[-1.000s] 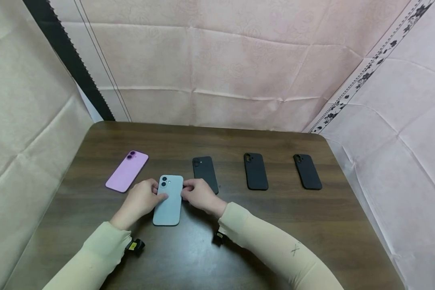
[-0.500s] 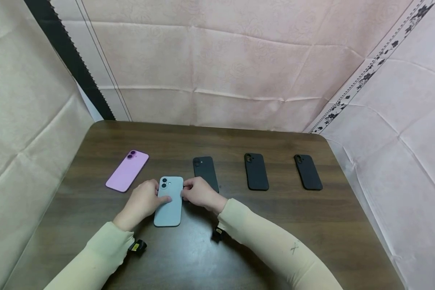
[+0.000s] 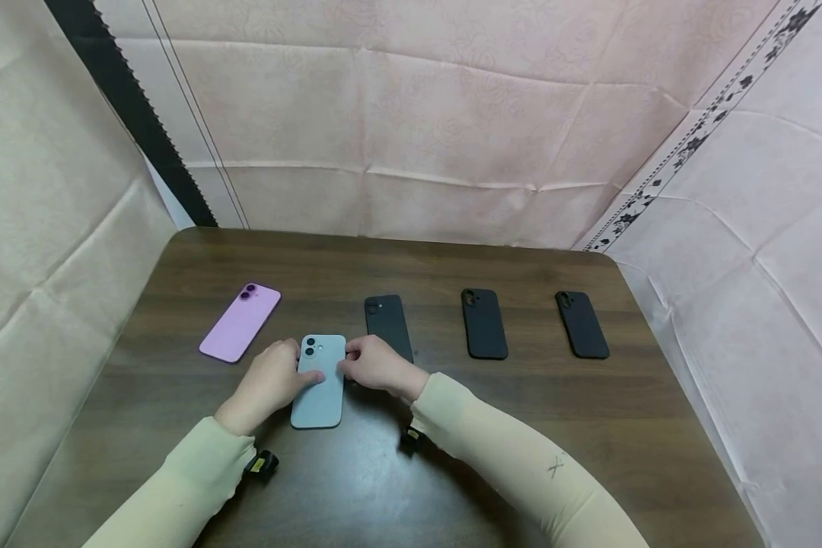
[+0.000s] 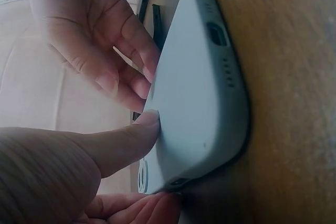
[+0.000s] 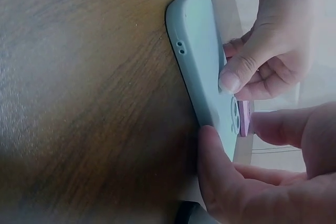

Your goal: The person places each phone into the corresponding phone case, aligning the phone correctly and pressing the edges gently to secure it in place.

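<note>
A phone in a light blue case (image 3: 317,407) lies back up on the table, camera end away from me. Its charging port cutout faces me in the left wrist view. My left hand (image 3: 269,378) grips its left side, thumb pressed on the back and fingers along the edge. At the upper right edge is my right hand (image 3: 381,369), its fingers bent against the case (image 5: 197,66). One fingertip of that hand stands off the case in the right wrist view. Part of a dark phone or case (image 3: 390,323) shows behind my right hand, its lower end hidden.
On the wooden table (image 3: 520,441), a pink-purple phone (image 3: 241,323) lies slanted at the left. Two black phone cases, one nearer (image 3: 484,323) and one farther right (image 3: 581,325), lie on the right side. Pale cloth (image 3: 411,137) hangs around the back and sides.
My left thumb has slid slightly right across the case's back. The phone has shifted slightly toward me. My right fingertip reaches a little farther over the edge.
</note>
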The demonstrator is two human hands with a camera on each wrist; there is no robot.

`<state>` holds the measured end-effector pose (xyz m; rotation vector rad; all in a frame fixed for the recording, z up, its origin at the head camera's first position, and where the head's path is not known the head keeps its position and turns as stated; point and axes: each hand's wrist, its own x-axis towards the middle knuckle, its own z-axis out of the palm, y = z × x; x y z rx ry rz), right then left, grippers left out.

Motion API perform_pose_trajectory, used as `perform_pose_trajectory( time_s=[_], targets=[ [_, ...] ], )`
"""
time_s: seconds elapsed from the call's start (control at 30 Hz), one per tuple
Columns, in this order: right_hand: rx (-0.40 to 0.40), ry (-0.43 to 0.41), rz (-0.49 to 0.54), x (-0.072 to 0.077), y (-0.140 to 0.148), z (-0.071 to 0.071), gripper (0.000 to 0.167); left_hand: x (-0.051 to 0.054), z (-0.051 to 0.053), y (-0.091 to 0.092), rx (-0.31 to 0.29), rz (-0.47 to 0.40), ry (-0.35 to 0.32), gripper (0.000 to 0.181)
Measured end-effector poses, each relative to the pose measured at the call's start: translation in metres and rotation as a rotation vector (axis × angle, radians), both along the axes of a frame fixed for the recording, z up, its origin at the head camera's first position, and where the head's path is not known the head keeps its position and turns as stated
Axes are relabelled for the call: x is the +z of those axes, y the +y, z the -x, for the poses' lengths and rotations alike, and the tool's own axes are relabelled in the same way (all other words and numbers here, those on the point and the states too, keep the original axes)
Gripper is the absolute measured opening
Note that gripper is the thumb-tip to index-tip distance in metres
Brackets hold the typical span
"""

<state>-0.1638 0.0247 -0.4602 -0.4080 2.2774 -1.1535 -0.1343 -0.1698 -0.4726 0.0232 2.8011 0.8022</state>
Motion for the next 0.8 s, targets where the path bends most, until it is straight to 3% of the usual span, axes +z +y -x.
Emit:
perform_pose_trajectory(
  time_s=[0.17,0.37,0.63,0.8],
  targets=[
    [0.018,-0.012,0.022,0.005,0.004,-0.001,0.015,0.002,0.001,0.0,-0.019,0.023,-0.005,0.046],
    [-0.028,0.038,0.058,0.012,0.015,0.002,0.051,0.01,0.001,-0.006,-0.045,0.046,0.009,0.051],
    [-0.178,0.213,-0.087,0.015,0.033,0.014,0.06,0.018,0.006,-0.024,0.029,0.04,0.165,0.063],
    [-0.234,0.301,-0.193,0.013,0.041,0.021,0.064,0.017,0.012,-0.036,0.067,0.067,0.211,0.068]
  ],
)
